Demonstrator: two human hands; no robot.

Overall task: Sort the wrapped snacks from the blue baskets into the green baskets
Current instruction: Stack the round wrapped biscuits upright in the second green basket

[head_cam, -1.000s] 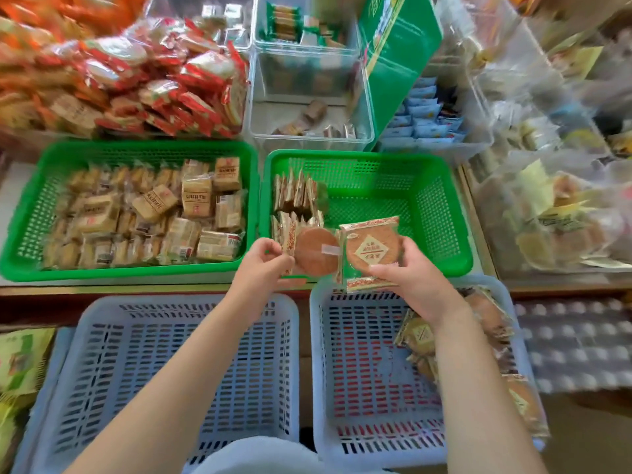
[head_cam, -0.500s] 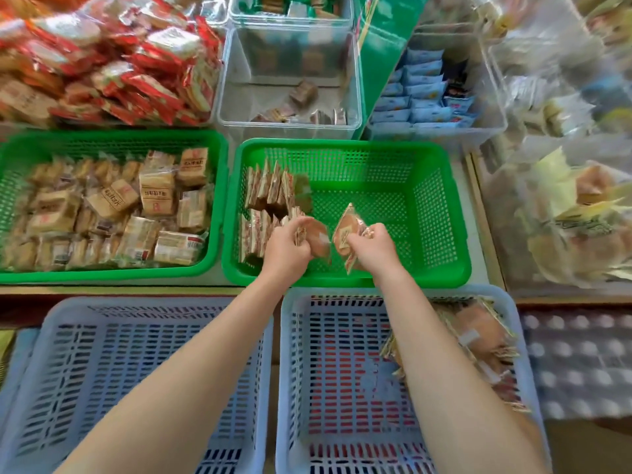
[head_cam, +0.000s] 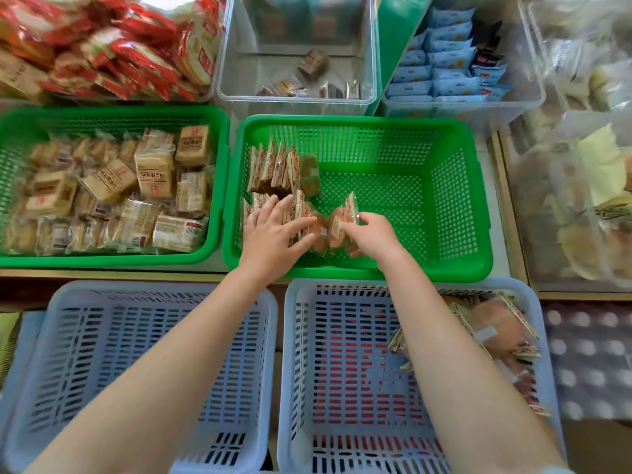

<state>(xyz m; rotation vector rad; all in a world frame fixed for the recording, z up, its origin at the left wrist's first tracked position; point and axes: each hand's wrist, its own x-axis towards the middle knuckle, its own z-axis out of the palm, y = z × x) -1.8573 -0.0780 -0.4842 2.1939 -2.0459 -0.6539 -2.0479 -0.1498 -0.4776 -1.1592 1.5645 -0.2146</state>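
We have both hands inside the right-hand green slotted plastic basket, at its near-left corner. The right hand pinches a clear-wrapped round brown cake packet by its near edge, fingers clamped on the wrapper. The packet stands on edge, long axis running roughly away from us, flat faces turned left and right. It sits just right of the near row of upright wrapped cakes, touching or nearly so; blur there makes the contact hard to call.

The left hand lies flat on that near row, fingers straight and spread, pressing the packets leftward so they stay upright. It holds nothing.

The key relation: the slot for the packet lies directly left of the right hand's fingers, between packet and row. The right hand is nearer and already owns the packet, so we judge the next move to be a short leftward push and release, with the left hand bracing.

A second upright row of wrapped cakes stands behind, against the left wall. More of the same wrapped cakes remain in the right-hand pale blue slotted basket, along its right side, under the right forearm. The left-hand pale blue slotted basket looks emptied. The left-hand green basket holds square wrapped snacks.
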